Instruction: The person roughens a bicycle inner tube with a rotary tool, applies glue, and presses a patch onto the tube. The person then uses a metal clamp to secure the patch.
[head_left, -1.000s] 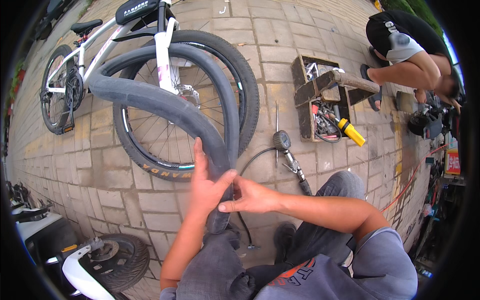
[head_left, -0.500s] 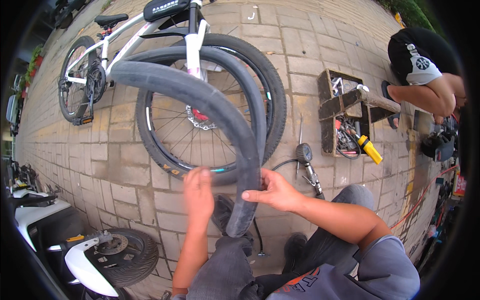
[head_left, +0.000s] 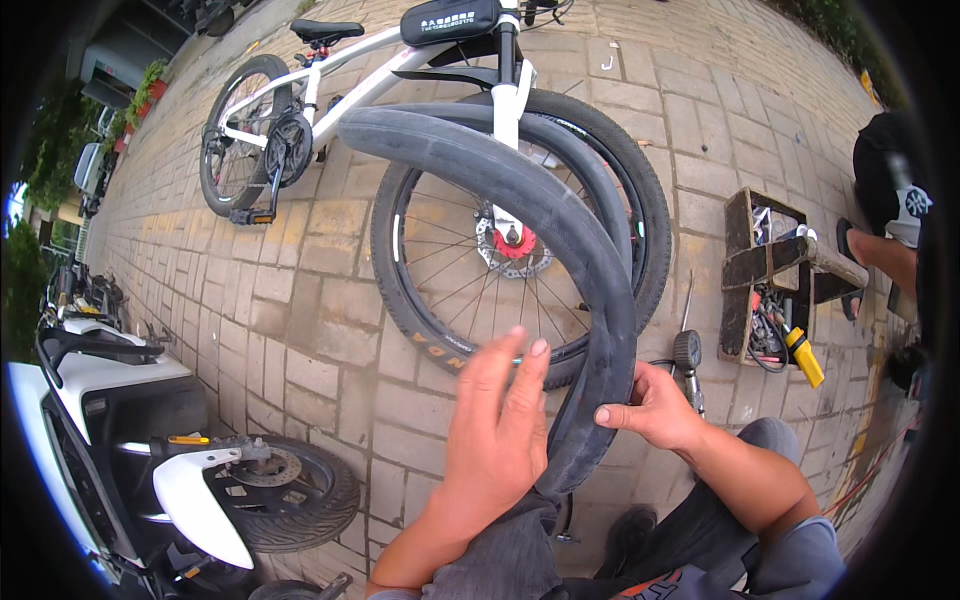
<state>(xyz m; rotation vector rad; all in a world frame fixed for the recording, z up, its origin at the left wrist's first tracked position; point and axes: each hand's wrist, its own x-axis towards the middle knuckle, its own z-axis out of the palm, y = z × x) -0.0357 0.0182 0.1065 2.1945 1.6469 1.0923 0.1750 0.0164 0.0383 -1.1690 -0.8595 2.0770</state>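
A dark grey, puffed-up bicycle inner tube (head_left: 560, 220) arches in front of me in a large loop. My right hand (head_left: 655, 408) grips its near right side, thumb on the front face and fingers behind. Left of that stretch, my left hand (head_left: 495, 425) is raised with fingers apart and slightly blurred. It holds nothing; whether its edge touches the tube I cannot tell. Behind the tube stands a white bicycle (head_left: 360, 90), its front wheel (head_left: 655, 210) partly covered by the loop. A black pouch (head_left: 450, 20) sits on the frame.
To the right stand a wooden toolbox (head_left: 737, 320) with loose tools, a yellow-bodied tool (head_left: 804, 358) leaning at its side, and a round-headed pressure gauge (head_left: 688, 348). Another person (head_left: 885, 190) crouches beyond. At left, a white motor scooter's front wheel (head_left: 335, 490) is close by.
The view has swung left, so the scene appears further right. My left hand has risen toward the tube, fingers apart. The right hand keeps its grip.
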